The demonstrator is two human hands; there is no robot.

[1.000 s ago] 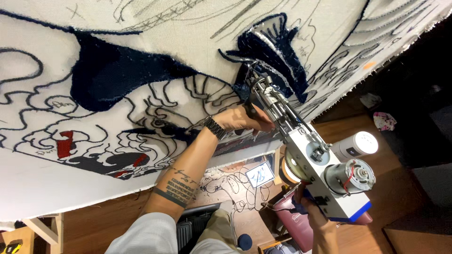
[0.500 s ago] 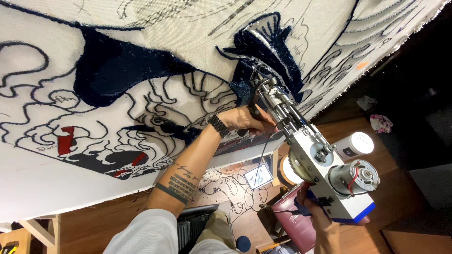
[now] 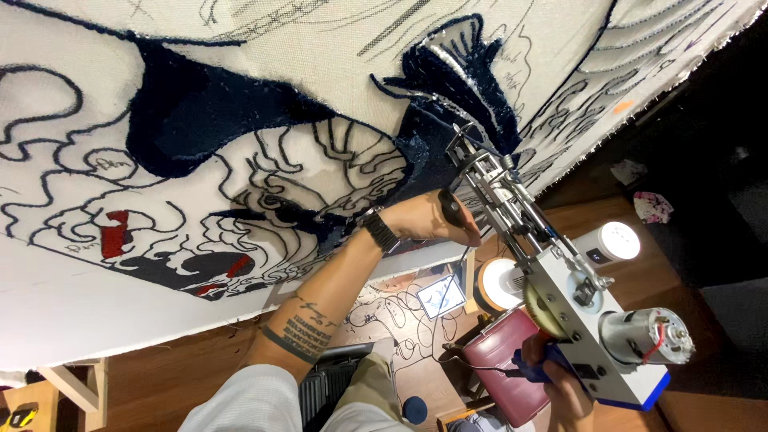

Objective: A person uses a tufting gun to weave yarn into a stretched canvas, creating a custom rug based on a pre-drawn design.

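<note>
Tilting lower since earlier, the tufting gun [image 3: 560, 288] is being gripped by left hand [image 3: 436, 218] fingers and right hand [image 3: 560, 388] fingers, needle touching cloth [image 3: 240, 96].

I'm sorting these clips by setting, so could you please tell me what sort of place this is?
Most likely a rug-tufting workshop: a big stretched cloth with drawn outlines and dark blue tufted patches, a motorised tufting gun held by both hands against it, and a sketch sheet on the wooden floor.
</note>
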